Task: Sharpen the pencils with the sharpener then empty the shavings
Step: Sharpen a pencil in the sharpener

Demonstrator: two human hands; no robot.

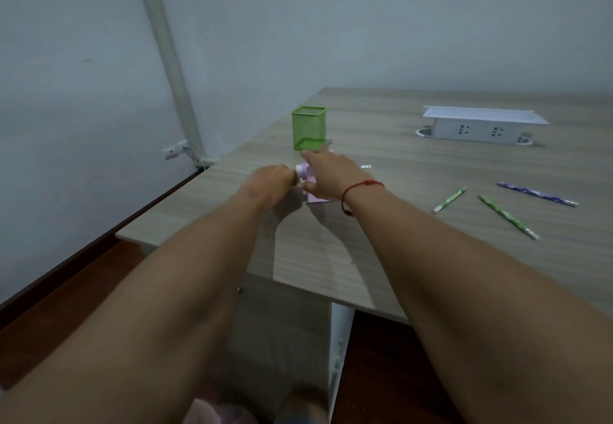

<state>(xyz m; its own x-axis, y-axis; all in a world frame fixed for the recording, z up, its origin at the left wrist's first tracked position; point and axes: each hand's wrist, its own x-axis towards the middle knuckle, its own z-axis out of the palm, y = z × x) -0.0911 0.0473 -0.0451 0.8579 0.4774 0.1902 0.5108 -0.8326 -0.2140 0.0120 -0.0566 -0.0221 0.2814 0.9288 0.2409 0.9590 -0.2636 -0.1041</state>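
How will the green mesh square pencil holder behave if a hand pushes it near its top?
The green mesh square pencil holder looks empty and see-through, so probably light. It stands taller than wide, so a high push may tip it. On the smooth wooden table a low push would likely slide it.

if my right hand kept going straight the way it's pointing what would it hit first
Probably the green mesh pencil holder. The right hand, gripping the pink sharpener, points up-left toward it; depth between them is unclear.

A pink sharpener (310, 185) stands just before the green cup (308, 128); three pencils (507, 216) lie flat, well right of the cup.
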